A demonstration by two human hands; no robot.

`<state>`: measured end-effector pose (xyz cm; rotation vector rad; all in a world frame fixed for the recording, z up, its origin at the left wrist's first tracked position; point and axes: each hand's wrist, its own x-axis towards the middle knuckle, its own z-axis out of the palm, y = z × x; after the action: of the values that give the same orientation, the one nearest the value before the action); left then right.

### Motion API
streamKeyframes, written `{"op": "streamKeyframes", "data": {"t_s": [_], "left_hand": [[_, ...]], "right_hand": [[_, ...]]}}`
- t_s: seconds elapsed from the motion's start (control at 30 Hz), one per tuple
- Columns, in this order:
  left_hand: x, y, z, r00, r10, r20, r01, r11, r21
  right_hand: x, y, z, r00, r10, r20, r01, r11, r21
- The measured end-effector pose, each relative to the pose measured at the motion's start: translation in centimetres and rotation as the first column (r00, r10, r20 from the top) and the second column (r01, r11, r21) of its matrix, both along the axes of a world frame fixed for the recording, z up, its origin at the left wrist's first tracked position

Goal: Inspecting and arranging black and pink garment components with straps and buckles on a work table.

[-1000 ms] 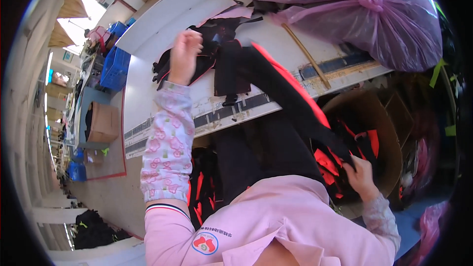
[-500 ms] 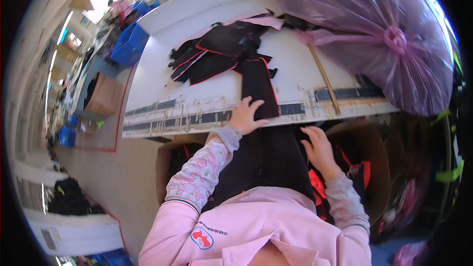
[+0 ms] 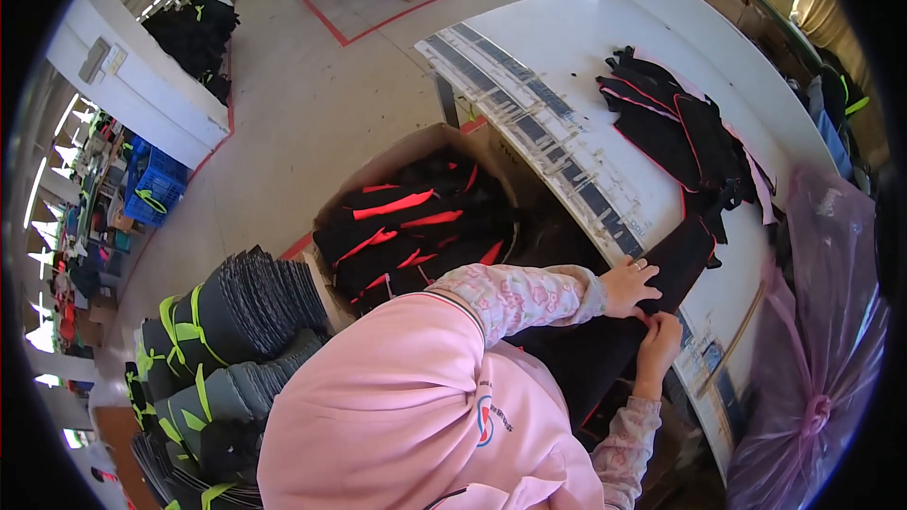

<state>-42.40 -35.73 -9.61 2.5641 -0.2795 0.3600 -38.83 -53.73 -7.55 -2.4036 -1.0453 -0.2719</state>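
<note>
Centre frame: open cardboard box (image 3: 378,175) on the floor, full of black-and-red fabric pieces. Lower left: strapped bundles of grey pieces (image 3: 236,312). Far right: purple plastic bag (image 3: 831,340). White table (image 3: 567,47) runs diagonally at upper right, with a pile of black pieces (image 3: 680,123). A black fabric piece (image 3: 675,260) hangs over the table's near edge, right of centre. Left hand (image 3: 628,285) lies spread on it; right hand (image 3: 659,338), just below, pinches its red-trimmed edge.
</note>
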Motion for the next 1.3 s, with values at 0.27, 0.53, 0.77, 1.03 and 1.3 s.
{"op": "streamKeyframes", "data": {"t_s": [0.27,0.53,0.77,1.03,1.3], "left_hand": [[1.8,-0.9,-0.4,0.959,0.191,0.209,-0.13,0.953,-0.274],[0.1,-1.0,0.7,0.949,0.156,0.276,-0.049,0.932,-0.359],[0.7,-1.9,-1.1,0.993,0.094,0.073,0.007,0.566,-0.824],[-0.6,-2.7,3.7,0.814,-0.579,-0.038,-0.387,-0.493,-0.78],[-1.3,-2.9,7.8,0.798,-0.603,-0.009,-0.315,-0.404,-0.859]], "right_hand": [[-1.5,3.0,2.1,0.975,-0.206,0.081,0.188,0.963,0.195],[1.1,1.9,-0.4,0.682,0.012,-0.732,0.604,0.555,0.572],[-0.2,1.8,1.4,0.652,0.254,-0.715,0.628,0.347,0.696],[-0.8,-0.9,4.3,0.907,-0.226,-0.355,0.398,0.735,0.549],[-2.1,-0.6,4.6,0.652,0.396,-0.647,0.63,0.194,0.752]]}}
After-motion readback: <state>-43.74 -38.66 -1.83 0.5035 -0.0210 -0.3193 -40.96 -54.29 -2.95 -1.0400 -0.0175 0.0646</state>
